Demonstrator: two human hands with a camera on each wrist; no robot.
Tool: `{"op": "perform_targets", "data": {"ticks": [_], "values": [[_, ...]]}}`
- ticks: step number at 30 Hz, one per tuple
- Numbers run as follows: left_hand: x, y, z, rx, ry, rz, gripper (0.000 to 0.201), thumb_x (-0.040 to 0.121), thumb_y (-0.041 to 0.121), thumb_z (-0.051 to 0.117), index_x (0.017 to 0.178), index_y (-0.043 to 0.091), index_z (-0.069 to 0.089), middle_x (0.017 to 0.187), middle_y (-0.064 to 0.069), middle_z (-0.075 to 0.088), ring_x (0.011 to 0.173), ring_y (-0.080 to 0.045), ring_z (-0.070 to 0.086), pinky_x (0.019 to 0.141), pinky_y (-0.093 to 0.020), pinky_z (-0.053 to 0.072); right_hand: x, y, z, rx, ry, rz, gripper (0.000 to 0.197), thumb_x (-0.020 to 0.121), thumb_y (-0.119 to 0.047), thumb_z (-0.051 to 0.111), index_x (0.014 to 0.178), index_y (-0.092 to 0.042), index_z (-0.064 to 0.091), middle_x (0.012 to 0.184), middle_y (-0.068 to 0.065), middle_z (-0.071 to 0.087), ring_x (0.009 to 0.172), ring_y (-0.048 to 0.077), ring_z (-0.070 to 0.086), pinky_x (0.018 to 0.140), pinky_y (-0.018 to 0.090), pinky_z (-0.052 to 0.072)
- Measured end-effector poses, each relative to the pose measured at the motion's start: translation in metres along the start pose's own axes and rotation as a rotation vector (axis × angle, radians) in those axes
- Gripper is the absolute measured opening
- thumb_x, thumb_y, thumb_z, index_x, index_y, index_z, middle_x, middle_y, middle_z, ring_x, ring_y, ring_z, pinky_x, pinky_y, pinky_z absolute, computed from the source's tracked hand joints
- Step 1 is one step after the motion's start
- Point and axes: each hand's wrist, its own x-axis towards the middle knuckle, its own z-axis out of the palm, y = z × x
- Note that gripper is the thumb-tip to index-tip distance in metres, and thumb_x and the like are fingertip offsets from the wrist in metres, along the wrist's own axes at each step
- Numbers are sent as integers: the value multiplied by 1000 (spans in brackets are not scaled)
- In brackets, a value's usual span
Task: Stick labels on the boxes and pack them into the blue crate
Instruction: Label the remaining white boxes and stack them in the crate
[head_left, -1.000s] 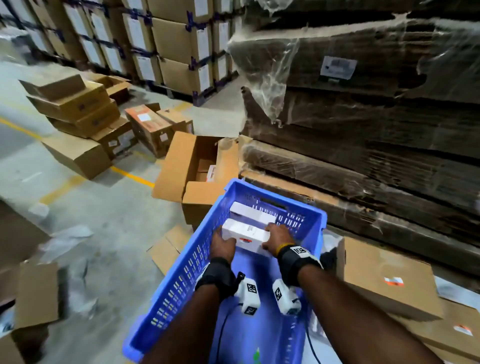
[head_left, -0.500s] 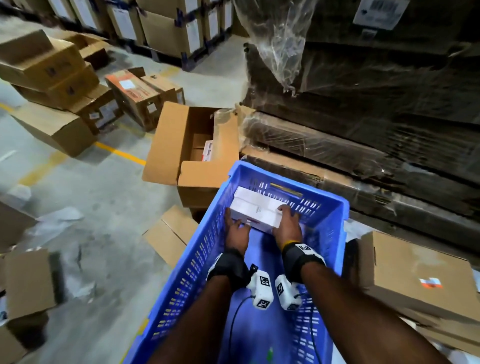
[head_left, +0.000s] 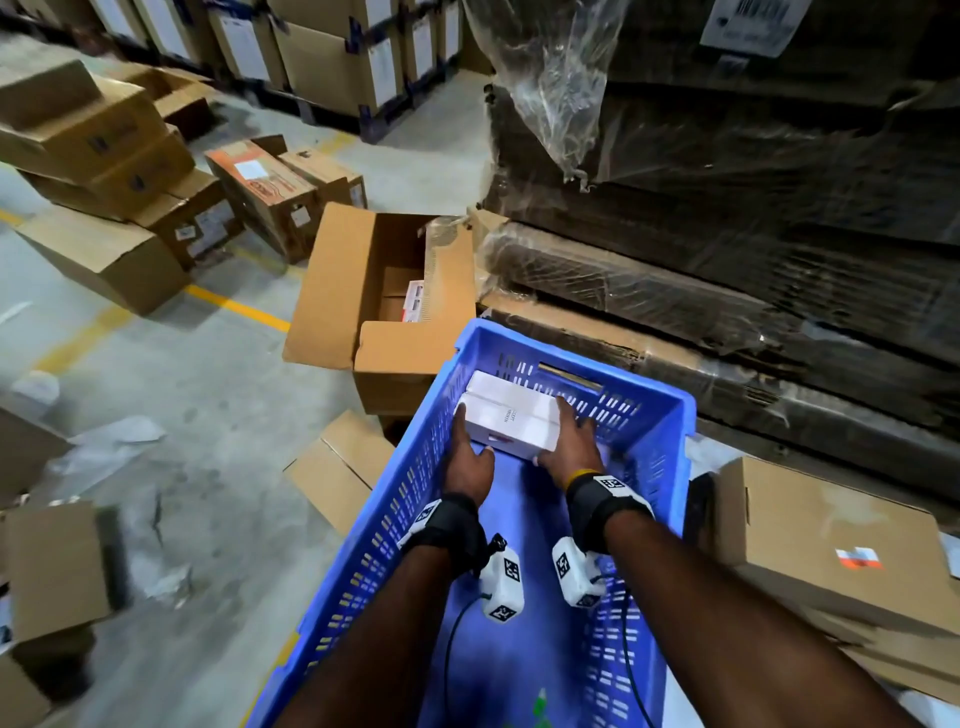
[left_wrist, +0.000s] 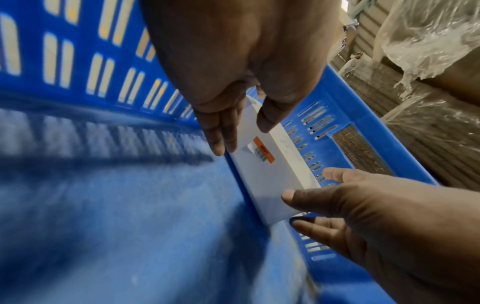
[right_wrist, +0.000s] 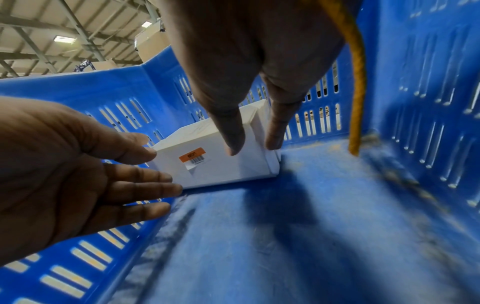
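A blue crate (head_left: 675, 415) lies in front of me. Two white boxes stand at its far end. The front white box (head_left: 514, 421) rests on the crate floor against the rear white box (head_left: 493, 382). An orange barcode label (left_wrist: 263, 150) is stuck on its front face. My left hand (head_left: 467, 441) touches the box's left end with straight fingers and the thumb near the top edge. My right hand (head_left: 563, 436) lies with straight fingers along the right end, thumb on the front face. The wrist views show the same box (right_wrist: 207, 164) between both hands.
An open cardboard carton (head_left: 384, 291) stands just beyond the crate's far left corner. A closed carton (head_left: 831, 540) sits to the right. A film-wrapped stack of flat cardboard (head_left: 727, 208) rises behind. Flat cardboard (head_left: 337, 467) and more cartons (head_left: 104, 156) lie on the floor at left.
Both hands moved the front white box forward and down until it sits against the rear box at the crate's far end. Their fingers have straightened along its ends.
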Motion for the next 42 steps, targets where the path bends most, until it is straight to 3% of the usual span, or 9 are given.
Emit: {"op": "perform_targets", "data": {"ticks": [3,11,14,18,22,26,33,40,42], "values": [[1,0,0,-18,12,29,72,95,4,53,155,20,15,157,-7,28,142,-29,34,108,-37,35,1,0,-2,-19,-1,10,95,81,-7,69,153,-34,14,151,18,16,118,42,55,97,38,44],[-6,9,-1,-28,49,-3,59,92,0,50,148,12,34,144,-12,48,127,-32,51,102,-36,44,-7,-3,-12,-100,11,16,95,80,-17,71,152,-40,14,156,14,10,127,42,48,101,48,45],[-13,15,-3,-6,67,-62,41,90,2,49,130,10,52,128,-15,59,116,-33,57,97,-36,48,-18,-6,-25,-135,58,-22,77,82,-20,71,147,-33,32,152,11,20,129,37,46,101,46,46],[-21,16,-1,46,44,-8,24,85,11,51,103,26,58,103,-14,68,92,-35,67,83,-44,55,-37,-10,-48,-112,127,-93,42,86,-26,66,127,-27,55,134,7,39,115,34,56,94,40,49],[-46,44,3,59,26,67,27,78,16,47,99,27,60,91,-9,70,84,-32,68,81,-43,54,-62,-9,-78,-57,213,-155,28,86,-25,63,114,-26,63,124,8,49,111,32,57,93,37,48],[-79,84,12,118,13,177,27,84,4,52,106,16,63,78,-5,63,83,-30,62,75,-34,46,-90,4,-109,31,283,-230,23,86,-21,62,109,-26,66,116,7,54,109,28,57,92,37,48],[-144,143,57,204,-44,372,26,86,2,53,105,10,67,99,-12,70,95,-29,63,81,-29,43,-144,62,-156,101,395,-236,19,87,-21,61,104,-26,68,107,4,58,101,24,59,85,35,49],[-214,163,126,227,-187,447,24,84,8,53,96,24,65,80,-4,68,78,-24,63,72,-32,51,-195,161,-190,170,509,-306,23,84,-11,61,99,-26,71,97,-1,61,80,19,61,78,32,50],[-233,154,149,244,-239,445,23,83,8,54,94,24,66,76,1,65,72,-18,60,67,-26,46,-209,190,-193,174,528,-323,24,86,-9,60,99,-25,72,98,-3,62,79,16,61,76,30,50]]}}
